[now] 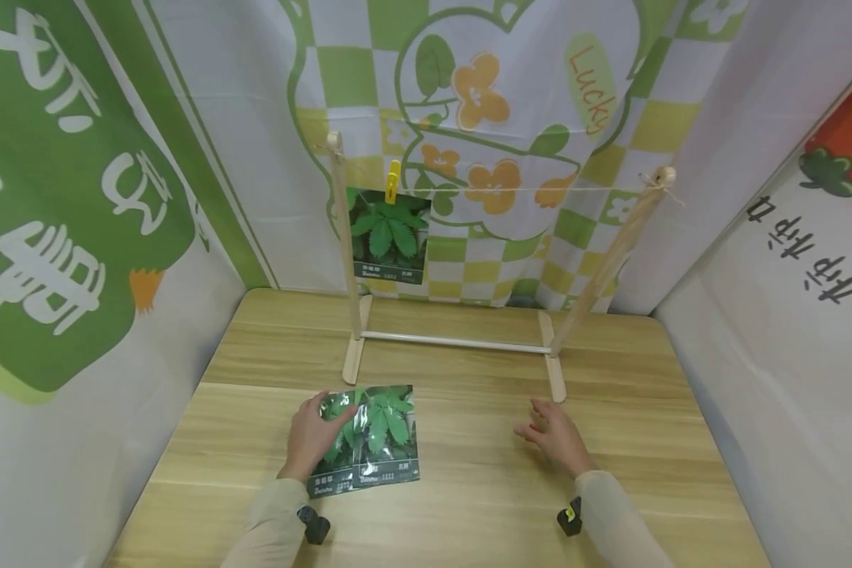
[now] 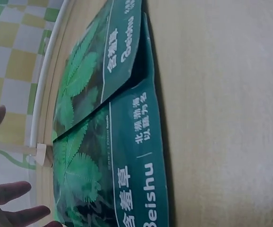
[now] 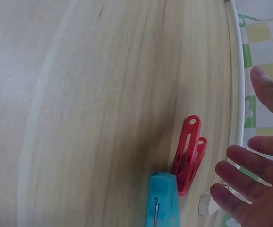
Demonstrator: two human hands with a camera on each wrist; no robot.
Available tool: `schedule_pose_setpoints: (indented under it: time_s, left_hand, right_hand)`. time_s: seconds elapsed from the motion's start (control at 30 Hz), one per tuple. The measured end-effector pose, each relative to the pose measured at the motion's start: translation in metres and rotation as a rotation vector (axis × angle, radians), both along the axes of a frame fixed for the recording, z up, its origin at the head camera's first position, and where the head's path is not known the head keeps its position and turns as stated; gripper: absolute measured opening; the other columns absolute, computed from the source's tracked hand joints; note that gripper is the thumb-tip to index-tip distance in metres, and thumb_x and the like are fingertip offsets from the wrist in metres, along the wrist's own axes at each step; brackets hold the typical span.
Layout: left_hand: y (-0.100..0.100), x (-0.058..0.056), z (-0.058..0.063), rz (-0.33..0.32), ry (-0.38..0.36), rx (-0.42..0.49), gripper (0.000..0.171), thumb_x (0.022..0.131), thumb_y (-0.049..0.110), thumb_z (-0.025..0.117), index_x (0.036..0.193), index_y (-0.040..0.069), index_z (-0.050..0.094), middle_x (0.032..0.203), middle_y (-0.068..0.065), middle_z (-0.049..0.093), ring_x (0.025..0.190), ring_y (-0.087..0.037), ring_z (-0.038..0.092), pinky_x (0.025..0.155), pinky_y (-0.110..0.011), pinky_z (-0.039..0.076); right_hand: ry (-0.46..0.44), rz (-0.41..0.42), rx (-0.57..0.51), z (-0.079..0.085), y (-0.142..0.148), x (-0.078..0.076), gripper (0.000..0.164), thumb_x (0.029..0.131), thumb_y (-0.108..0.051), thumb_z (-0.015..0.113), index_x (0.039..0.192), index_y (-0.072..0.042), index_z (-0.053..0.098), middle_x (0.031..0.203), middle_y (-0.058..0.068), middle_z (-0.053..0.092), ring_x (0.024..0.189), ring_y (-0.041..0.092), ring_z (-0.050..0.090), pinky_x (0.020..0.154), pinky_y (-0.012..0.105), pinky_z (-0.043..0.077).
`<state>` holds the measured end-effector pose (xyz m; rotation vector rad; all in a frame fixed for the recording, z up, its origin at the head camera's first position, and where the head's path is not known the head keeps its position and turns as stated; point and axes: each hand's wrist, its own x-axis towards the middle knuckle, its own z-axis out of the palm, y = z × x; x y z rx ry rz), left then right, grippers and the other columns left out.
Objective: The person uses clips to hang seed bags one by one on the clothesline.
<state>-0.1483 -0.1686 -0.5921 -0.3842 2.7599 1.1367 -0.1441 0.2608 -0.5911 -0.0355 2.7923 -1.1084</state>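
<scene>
Two green seed packets, printed with fern-like leaves, lie overlapping on the table; the right packet [image 1: 386, 434] covers part of the left packet [image 1: 332, 467]. Over the left one's upper edge is my left hand [image 1: 311, 435], its fingers spread in the left wrist view. My right hand [image 1: 559, 440] hovers with spread fingers near the rack's right foot. Beside it, in the right wrist view, a red clothespin [image 3: 187, 156] and a teal clothespin [image 3: 163, 201] lie together on the wood. A third packet [image 1: 389, 237] hangs from the string by a yellow clothespin [image 1: 393, 181].
A wooden rack [image 1: 348, 237] stands at the back of the table [image 1: 468, 505], with a string [image 1: 511, 190] between its post tops and a white bar [image 1: 457, 341] low down. Printed curtains [image 1: 468, 95] enclose the back and sides.
</scene>
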Motion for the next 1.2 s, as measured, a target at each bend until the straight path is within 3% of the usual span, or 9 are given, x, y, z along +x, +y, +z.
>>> schedule_pose_setpoints:
  time_s: [0.33,0.6,1.0,1.2]
  left_hand:
    - [0.0,0.005,-0.003,0.001,-0.041,-0.112,0.086,0.086,0.052,0.066,0.145,-0.002,0.036,0.146,-0.035,0.035,0.134,-0.054,0.033,0.105,-0.069,0.031]
    - [-0.002,0.006,-0.004,0.009,-0.075,-0.19,0.09,0.085,0.053,0.067,0.145,-0.004,0.033,0.14,-0.037,0.038,0.126,-0.053,0.037,0.095,-0.065,0.04]
    - [0.004,0.001,-0.012,0.047,-0.069,-0.26,0.09,0.083,0.051,0.07,0.142,-0.007,0.034,0.134,-0.039,0.038,0.122,-0.055,0.038,0.088,-0.066,0.043]
    - [0.002,-0.002,-0.013,0.063,-0.05,-0.271,0.085,0.081,0.043,0.075,0.137,-0.009,0.038,0.13,-0.039,0.041,0.118,-0.054,0.04,0.087,-0.065,0.044]
  right_hand:
    - [-0.025,0.03,0.133,-0.002,0.001,0.003,0.068,0.087,-0.031,0.072,0.137,0.008,0.048,0.13,0.027,0.058,0.12,0.044,0.055,0.102,0.056,0.044]
    - [-0.011,0.045,0.19,-0.008,0.003,0.004,0.065,0.085,-0.032,0.075,0.131,0.008,0.054,0.116,0.022,0.064,0.106,0.035,0.061,0.094,0.052,0.05]
    - [0.069,0.068,0.266,-0.014,0.003,0.005,0.057,0.08,-0.028,0.08,0.121,0.007,0.061,0.101,0.016,0.065,0.089,0.027,0.061,0.081,0.047,0.052]
    - [0.06,0.069,0.289,-0.015,0.0,0.006,0.054,0.079,-0.024,0.08,0.12,0.007,0.062,0.104,0.018,0.063,0.09,0.026,0.059,0.082,0.046,0.051]
